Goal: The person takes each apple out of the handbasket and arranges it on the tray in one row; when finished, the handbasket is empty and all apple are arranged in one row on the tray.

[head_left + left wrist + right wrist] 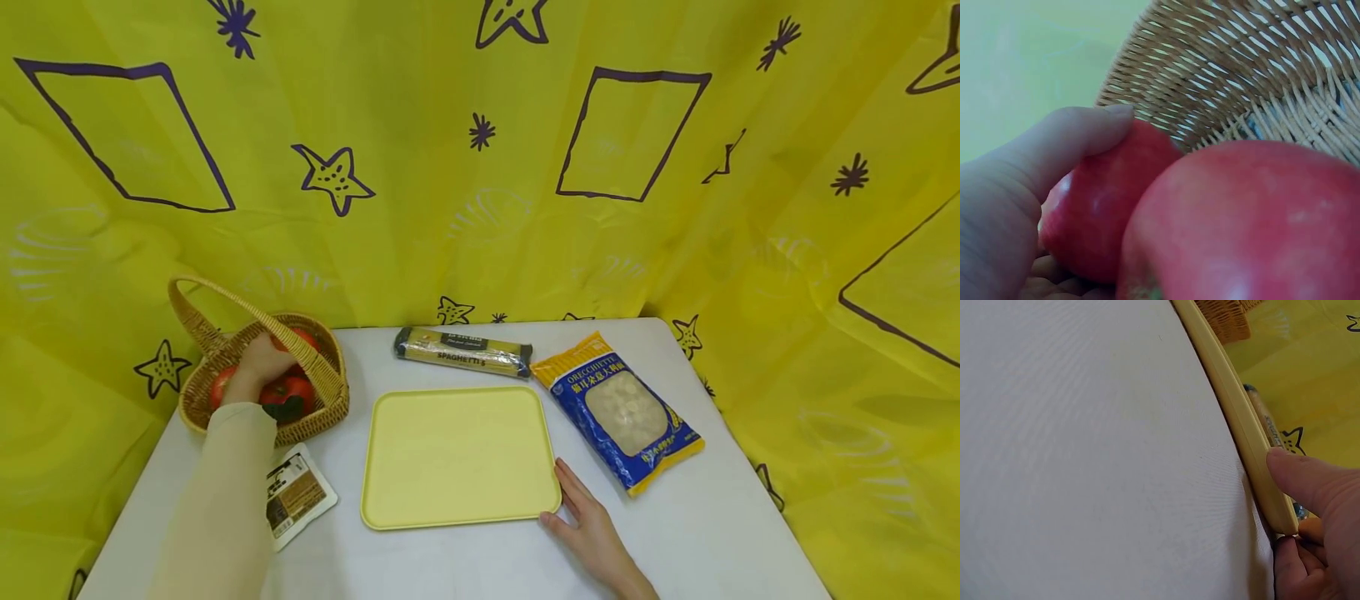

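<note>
In the left wrist view my left hand (pixel 1016 181) holds a red apple (pixel 1107 206), thumb over its top and fingers beneath. A larger red apple (pixel 1247 219) lies right against it, nearer the camera. The head view shows this hand (pixel 264 367) reaching under the handle of a wicker basket (pixel 337 400), among several red fruits. My right hand (pixel 592 533) grips the near right corner of a pale yellow tray (pixel 461 458). Its thumb is on the near edge and its fingers lie along the right side, as the right wrist view also shows at the tray's rim (pixel 1235 419).
A spaghetti pack (pixel 465 352) lies behind the tray. To the right is a blue and yellow orecchette bag (pixel 622 417). A white and brown pouch (pixel 300 496) lies before the basket, partly behind the left sleeve. Yellow patterned cloth (pixel 420 242) hangs around the white table (pixel 450 567).
</note>
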### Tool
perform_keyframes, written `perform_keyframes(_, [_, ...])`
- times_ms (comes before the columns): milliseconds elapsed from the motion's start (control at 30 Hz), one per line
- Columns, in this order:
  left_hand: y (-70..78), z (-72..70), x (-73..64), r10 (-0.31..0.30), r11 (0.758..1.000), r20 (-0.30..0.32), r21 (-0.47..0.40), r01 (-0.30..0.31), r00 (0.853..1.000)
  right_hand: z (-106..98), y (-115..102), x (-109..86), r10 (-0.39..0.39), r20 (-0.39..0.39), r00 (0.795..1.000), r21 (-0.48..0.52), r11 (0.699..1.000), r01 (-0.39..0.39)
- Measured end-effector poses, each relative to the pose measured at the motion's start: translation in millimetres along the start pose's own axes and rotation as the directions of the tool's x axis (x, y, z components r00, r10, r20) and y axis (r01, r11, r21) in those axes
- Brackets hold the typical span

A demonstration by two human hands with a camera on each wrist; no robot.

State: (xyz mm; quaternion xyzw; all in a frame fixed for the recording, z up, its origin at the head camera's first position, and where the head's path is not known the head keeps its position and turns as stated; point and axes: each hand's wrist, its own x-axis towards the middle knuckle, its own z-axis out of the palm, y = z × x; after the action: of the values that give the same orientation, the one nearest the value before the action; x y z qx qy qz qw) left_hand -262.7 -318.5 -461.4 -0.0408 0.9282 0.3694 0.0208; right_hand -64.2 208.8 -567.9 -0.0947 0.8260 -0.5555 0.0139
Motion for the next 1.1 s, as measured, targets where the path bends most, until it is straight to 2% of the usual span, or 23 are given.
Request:
perform_keyframes(133, [3.6, -3.4, -8.0, -0.034, 0.998, -0.02, -0.056, 0.033, 0.999, 0, -1, -0.2, 0.011, 0.003, 1.0, -0.005, 1.0, -0.011])
perform_keyframes(267, [5.2, -3.3, -17.0, -0.057, 0.986, -0.063, -0.16, 0.047, 0.996, 0, -1, -0.4, 0.018, 0.007, 1.0, -0.004, 1.0, -0.018])
perform_keyframes(367, [6.1, -2.8, -25.4, -0.07, 0.963, -0.089, -0.268, 0.044, 0.994, 0, -1, -0.7, 0.015, 0.007, 1.0, 0.003, 1.0, -0.015])
perform_keyframes(467, [6.5, -3.8, -34.5, -0.092, 0.94, -0.118, -0.339, 0.048, 0.989, 0, -1, -0.8, 0.01, 0.004, 1.0, 0.009, 1.0, -0.01])
perform_keyframes(667, [6.3, -6.8, -54.4, -0.17, 0.904, -0.156, -0.417, 0.091, 0.973, 1, 0, -0.4, -0.015, -0.006, 1.0, 0.0, 1.0, 0.015])
perform_keyframes(833, [6.3, -9.7, -72.7, -0.228, 0.862, -0.171, -0.493, 0.117, 0.959, 1, 0, -0.4, -0.012, -0.003, 1.0, -0.009, 1.0, 0.012])
perform_keyframes(900, [6.9, -10.8, -80.0, -0.226, 0.858, -0.196, -0.503, 0.1, 0.954, 0, -1, -0.3, -0.009, 0.0, 1.0, -0.012, 1.0, 0.009])
perform_keyframes(1000, [7.8, -10.0, -92.1, -0.2, 0.867, -0.24, -0.495, 0.057, 0.95, 1, -1, -0.1, 0.001, -0.001, 1.0, -0.015, 1.0, -0.001])
perform_keyframes(1067, [7.8, -7.4, -101.7, -0.186, 0.874, -0.252, -0.485, 0.042, 0.95, 1, 0, -0.1, 0.0, -0.002, 1.0, -0.018, 1.0, 0.0])
perform_keyframes(1100, [8.2, -5.4, -106.7, -0.181, 0.87, -0.255, -0.492, 0.034, 0.95, 1, 0, -0.2, 0.004, -0.002, 1.0, -0.019, 1.0, -0.004])
